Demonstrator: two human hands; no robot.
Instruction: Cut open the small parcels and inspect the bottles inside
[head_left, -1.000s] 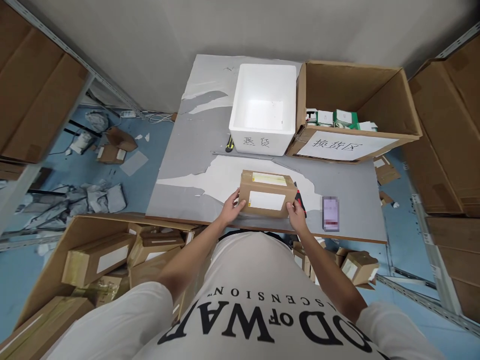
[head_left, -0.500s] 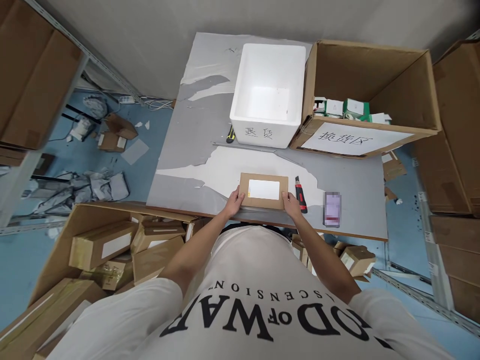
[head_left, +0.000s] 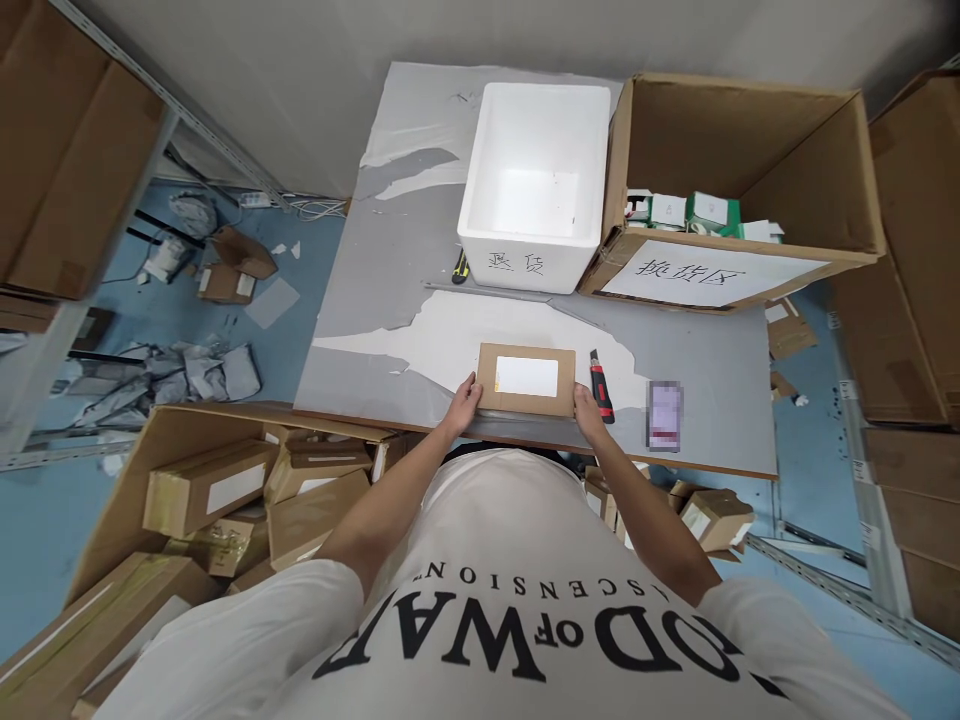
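A small brown cardboard parcel (head_left: 526,379) with a white label on top lies flat near the front edge of the grey table (head_left: 390,300). My left hand (head_left: 463,403) grips its left end and my right hand (head_left: 586,404) grips its right end. A red and black utility knife (head_left: 600,387) lies just right of the parcel, close to my right hand. Further right a phone (head_left: 664,415) lies on the table.
A white foam box (head_left: 535,180) stands open at the back of the table, beside a large open carton (head_left: 735,190) holding green and white packs. A yellow and black cutter (head_left: 460,268) lies by the foam box. A carton of parcels (head_left: 225,490) stands at floor left.
The parcel was tipped up showing its front side, then laid flat with the label facing up. Both hands stayed on its ends.
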